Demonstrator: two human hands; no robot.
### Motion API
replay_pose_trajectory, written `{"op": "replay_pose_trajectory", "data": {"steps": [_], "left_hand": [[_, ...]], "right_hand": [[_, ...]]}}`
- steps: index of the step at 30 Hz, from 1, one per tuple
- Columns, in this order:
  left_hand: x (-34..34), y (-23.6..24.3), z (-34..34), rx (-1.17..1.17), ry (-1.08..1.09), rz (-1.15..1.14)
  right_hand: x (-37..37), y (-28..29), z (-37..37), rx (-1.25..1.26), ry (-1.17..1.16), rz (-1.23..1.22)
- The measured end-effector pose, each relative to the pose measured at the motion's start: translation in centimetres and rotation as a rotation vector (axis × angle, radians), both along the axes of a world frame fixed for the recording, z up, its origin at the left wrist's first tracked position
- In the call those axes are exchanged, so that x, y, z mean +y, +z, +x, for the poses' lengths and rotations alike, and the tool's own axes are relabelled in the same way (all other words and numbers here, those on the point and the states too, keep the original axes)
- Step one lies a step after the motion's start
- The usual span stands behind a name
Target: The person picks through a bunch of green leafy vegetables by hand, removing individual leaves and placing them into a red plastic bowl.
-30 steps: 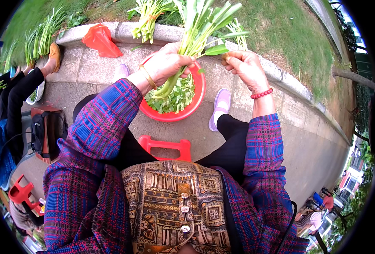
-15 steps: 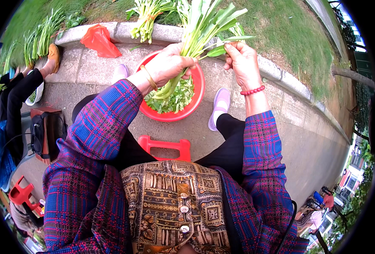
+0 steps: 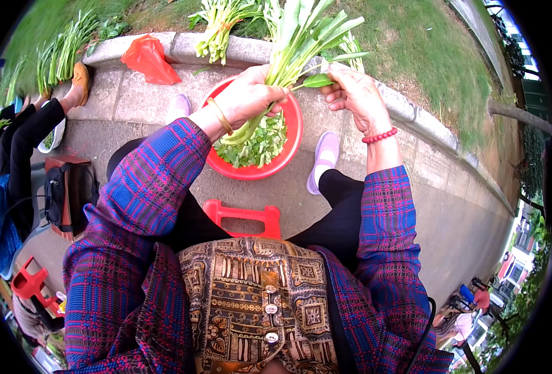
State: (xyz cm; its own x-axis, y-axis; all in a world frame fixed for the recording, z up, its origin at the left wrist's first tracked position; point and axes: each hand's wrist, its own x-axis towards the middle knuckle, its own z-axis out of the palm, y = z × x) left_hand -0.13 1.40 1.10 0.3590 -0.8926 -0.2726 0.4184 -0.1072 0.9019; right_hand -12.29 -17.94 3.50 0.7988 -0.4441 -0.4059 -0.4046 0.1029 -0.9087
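Observation:
My left hand [image 3: 248, 100] is closed round a bunch of leafy green vegetable [image 3: 298, 47], its leaves pointing away from me and its pale stems hanging down. Under it stands a red plastic basin [image 3: 293, 140] holding torn green leaves and stem pieces [image 3: 270, 146]. To the right of the bunch, the curled fingers of my right hand [image 3: 360, 100] are at the tip of a single broad leaf [image 3: 317, 80] that sticks out sideways. The fingertips partly hide that tip.
A tied bunch of greens [image 3: 220, 31] rests on the stone kerb [image 3: 251, 51], left of which lies a red plastic bag [image 3: 151, 60]. A red stool [image 3: 251, 221] is between my legs. Far left, another person sits beside a dark bag [image 3: 64, 193]; more greens [image 3: 70, 50] lie near them.
My right hand has turned and its fingers have shifted slightly left and down along the broad leaf. The left hand and its bunch have barely moved.

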Motion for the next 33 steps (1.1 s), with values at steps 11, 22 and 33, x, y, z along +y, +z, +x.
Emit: {"op": "replay_pose_trajectory", "data": {"steps": [11,22,33], "left_hand": [[-0.4,0.2,-0.2,0.030,-0.020,-0.009],[-0.1,0.7,-0.3,0.091,-0.043,0.017],[-0.6,0.3,0.6,0.362,0.158,-0.305]], "right_hand": [[0.7,-1.1,0.6,-0.105,-0.089,-0.292],[-1.8,-1.0,0.3,-0.228,-0.406,-0.260],[4.8,0.7,0.2,-0.146,0.428,0.165]]}}
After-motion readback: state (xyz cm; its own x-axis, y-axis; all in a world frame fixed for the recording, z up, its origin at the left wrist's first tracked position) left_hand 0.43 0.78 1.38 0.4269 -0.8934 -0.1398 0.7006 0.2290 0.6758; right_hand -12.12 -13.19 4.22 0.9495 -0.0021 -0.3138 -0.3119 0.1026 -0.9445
